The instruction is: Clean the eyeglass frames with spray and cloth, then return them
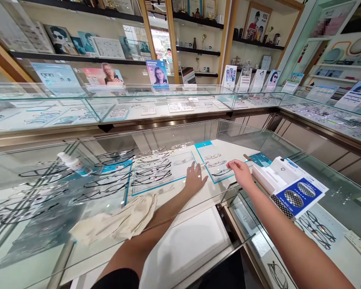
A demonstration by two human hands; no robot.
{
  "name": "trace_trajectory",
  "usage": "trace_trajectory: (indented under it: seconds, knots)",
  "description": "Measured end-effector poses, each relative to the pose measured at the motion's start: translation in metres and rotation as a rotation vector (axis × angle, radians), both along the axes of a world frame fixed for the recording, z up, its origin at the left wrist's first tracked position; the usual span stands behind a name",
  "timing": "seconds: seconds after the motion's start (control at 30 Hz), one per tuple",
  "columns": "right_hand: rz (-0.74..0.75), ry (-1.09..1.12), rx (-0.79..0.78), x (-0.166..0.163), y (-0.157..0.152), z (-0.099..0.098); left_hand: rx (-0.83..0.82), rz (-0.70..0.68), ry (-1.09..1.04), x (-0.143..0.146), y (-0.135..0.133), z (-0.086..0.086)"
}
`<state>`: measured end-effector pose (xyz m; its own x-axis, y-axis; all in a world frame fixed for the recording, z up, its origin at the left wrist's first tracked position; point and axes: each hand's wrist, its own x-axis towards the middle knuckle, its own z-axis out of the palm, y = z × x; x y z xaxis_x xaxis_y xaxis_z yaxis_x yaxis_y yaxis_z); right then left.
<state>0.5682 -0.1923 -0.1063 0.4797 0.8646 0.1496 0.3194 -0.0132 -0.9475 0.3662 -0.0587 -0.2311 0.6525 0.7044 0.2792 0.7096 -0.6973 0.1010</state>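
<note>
My left hand [195, 177] reaches over the glasses display, palm down with its fingers stretched apart. Close to its fingertips lies a white panel with a blue border [203, 146], bearing a few pairs of eyeglasses [215, 163]. On the panel's other side is my right hand [240, 170], thumb and fingers pinched together; whatever they may hold is too small to make out. More dark-rimmed eyeglasses [155, 174] rest in rows left of my left hand. A cream cloth [117, 220] lies crumpled on the glass beside my left forearm.
A white spray bottle [75, 163] lies on the glass at left. Right of my right hand stands a white and blue box [301, 196]. Glass display cases [180, 90] with advertising cards run along the back, before wall shelves [198, 50]. Below my arms is a white drawer or box [189, 245].
</note>
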Motion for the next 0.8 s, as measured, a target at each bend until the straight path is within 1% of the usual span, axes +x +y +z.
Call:
trace_trajectory:
  seconds: [0.1, 0.2, 0.33, 0.43, 0.53, 0.67, 0.8]
  knots:
    - [-0.006, -0.005, 0.001, -0.003, -0.001, 0.002, 0.011, 0.047, -0.042, 0.030, 0.039, -0.013]
    - [-0.008, -0.004, -0.004, -0.006, -0.002, 0.005, 0.006, 0.085, -0.085, 0.062, 0.068, -0.017]
    - [-0.022, -0.029, -0.024, -0.011, -0.005, 0.011, -0.048, 0.085, -0.118, 0.101, 0.094, -0.019]
    - [-0.024, -0.045, -0.028, -0.015, -0.007, 0.016, -0.109, 0.087, -0.119, 0.122, 0.108, -0.025]
    - [-0.041, -0.045, -0.047, -0.018, -0.008, 0.020, -0.156, 0.075, -0.113, 0.135, 0.121, -0.032]
    - [-0.035, -0.058, -0.054, -0.019, -0.008, 0.022, -0.212, 0.073, -0.087, 0.142, 0.134, -0.040]
    - [-0.037, -0.059, -0.055, -0.019, -0.008, 0.023, -0.250, 0.074, -0.067, 0.144, 0.139, -0.040]
